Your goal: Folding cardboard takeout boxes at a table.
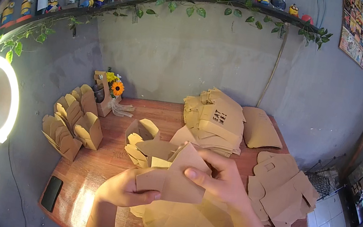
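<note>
Between my two hands is a partly folded brown cardboard box [185, 181], raised above the table. My left hand [125, 186] grips its lower left panel, thumb in front. My right hand [221, 177] holds the right side, with the thumb pressed on the front panel and the fingers behind. Below the hands lie flat cardboard box blanks [181, 226]. Just beyond the held box stand folded open-topped boxes [143, 130], partly hidden by it.
More folded boxes [88, 129] cluster at the left, near a flower bouquet [117, 88]. A phone [52, 194] lies by the left edge. Stacked blanks [218, 119], a brown pillow-shaped package [260, 127] and loose blanks [279, 189] occupy the right side. A lit ring light [13, 104] stands left.
</note>
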{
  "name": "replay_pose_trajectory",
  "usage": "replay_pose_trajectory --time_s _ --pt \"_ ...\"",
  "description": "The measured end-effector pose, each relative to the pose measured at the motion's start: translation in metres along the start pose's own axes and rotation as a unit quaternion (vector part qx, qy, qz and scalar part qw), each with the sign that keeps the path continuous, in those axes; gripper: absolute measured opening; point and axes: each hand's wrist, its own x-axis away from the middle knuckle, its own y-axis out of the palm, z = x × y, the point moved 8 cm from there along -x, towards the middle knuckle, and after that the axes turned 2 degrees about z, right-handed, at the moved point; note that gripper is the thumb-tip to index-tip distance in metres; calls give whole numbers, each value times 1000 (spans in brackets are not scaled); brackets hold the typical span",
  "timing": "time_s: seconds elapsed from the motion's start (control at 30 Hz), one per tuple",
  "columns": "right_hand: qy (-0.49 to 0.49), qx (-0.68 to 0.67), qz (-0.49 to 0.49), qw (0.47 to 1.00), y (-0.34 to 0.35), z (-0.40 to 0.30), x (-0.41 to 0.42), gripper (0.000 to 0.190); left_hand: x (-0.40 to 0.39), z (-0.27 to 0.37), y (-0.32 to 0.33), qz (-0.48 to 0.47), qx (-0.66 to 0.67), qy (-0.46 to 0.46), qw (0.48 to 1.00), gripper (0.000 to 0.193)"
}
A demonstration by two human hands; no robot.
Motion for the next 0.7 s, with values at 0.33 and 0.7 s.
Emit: replay_pose_trajectory --time_s 0.33,0.7 --pt "-425 326 41 843 18 -53 26 26 5 14 -21 167 195 110 960 50" --pt "-283 91 200 934 -8 -59 21 34 8 11 -31 284 204 75 934 22"
